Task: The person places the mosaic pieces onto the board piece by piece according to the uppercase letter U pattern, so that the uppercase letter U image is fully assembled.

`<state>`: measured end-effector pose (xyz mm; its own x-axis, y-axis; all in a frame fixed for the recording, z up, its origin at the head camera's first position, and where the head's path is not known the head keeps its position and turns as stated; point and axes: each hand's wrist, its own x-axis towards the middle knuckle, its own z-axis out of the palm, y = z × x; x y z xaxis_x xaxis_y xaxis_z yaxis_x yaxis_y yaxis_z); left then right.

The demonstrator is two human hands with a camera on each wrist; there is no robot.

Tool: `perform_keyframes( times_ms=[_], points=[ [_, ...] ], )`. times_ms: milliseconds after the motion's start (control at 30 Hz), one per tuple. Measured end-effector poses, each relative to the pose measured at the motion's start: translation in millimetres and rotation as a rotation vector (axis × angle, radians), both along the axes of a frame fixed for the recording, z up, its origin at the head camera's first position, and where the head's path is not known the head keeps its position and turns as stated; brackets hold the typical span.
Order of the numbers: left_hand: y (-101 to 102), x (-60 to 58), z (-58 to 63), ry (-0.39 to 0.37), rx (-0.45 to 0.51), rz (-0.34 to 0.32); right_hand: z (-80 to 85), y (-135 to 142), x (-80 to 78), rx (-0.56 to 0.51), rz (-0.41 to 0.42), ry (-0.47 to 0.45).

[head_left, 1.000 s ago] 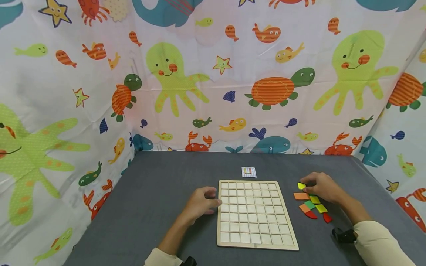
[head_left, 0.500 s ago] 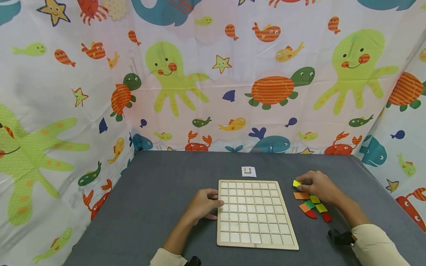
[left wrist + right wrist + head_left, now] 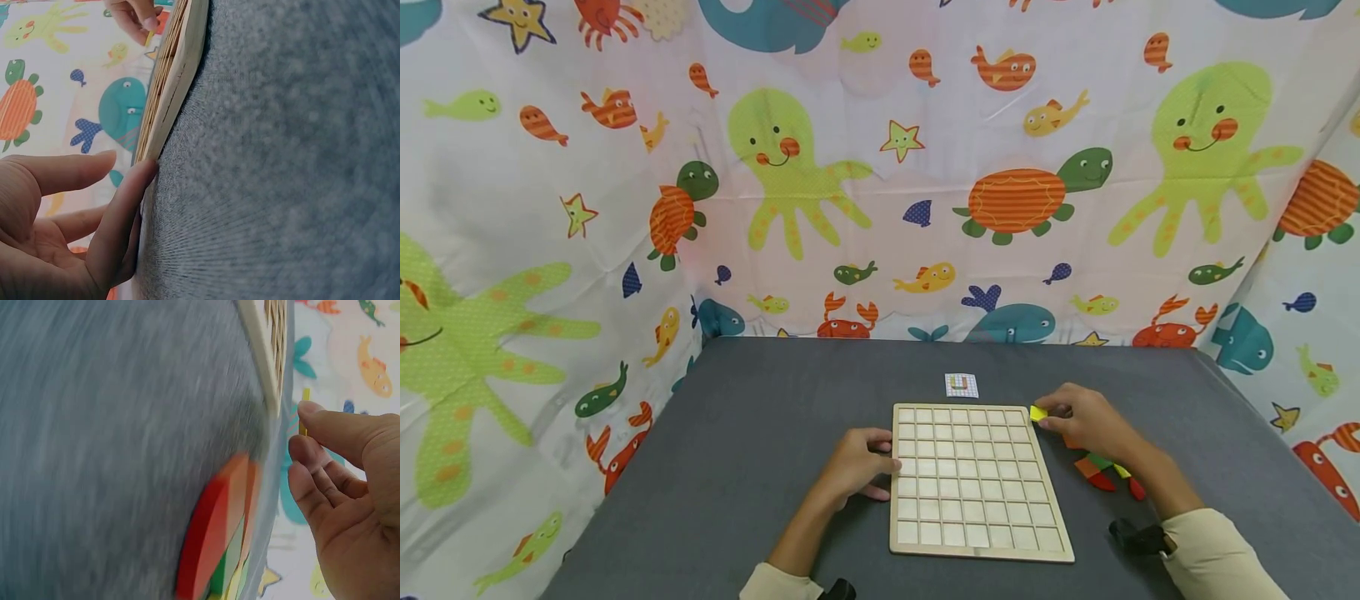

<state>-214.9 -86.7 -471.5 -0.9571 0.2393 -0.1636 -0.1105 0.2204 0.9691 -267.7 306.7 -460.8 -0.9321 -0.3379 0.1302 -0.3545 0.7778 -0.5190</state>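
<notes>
A wooden grid board [image 3: 973, 479] of pale square cells lies flat on the dark grey table. My right hand [image 3: 1093, 423] pinches a yellow tile [image 3: 1037, 413] between thumb and fingertips, raised at the board's far right corner. In the right wrist view this yellow tile [image 3: 304, 412] shows edge-on in the grip. At the board's left edge is my left hand [image 3: 853, 467]. In the left wrist view a fingertip of the left hand [image 3: 81, 219] touches the board's side [image 3: 178, 81], with the fingers fairly straight and the thumb apart.
Several coloured tiles [image 3: 1097, 479], red, orange, green and yellow, lie right of the board, partly hidden under the right forearm. A small printed card [image 3: 961, 386] with a grid pattern lies beyond the board. Curtains [image 3: 880, 192] with sea animals surround the table.
My right hand has picked the yellow tile up from the pile and carried it left to the board's corner. My left hand has shifted slightly toward the board's edge.
</notes>
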Motion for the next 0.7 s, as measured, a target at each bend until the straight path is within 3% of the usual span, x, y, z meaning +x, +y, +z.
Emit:
perform_keyframes(
  times_ms=[267,700],
  points=[
    [-0.2,0.8,1.3,-0.007,-0.002,-0.011,-1.9,-27.3,-2.9,-0.033,0.066,0.044],
    [-4.9,1.9,2.6,-0.025,0.025,-0.043,-6.6,-64.4,-4.8,-0.139,0.168,-0.046]
  ],
)
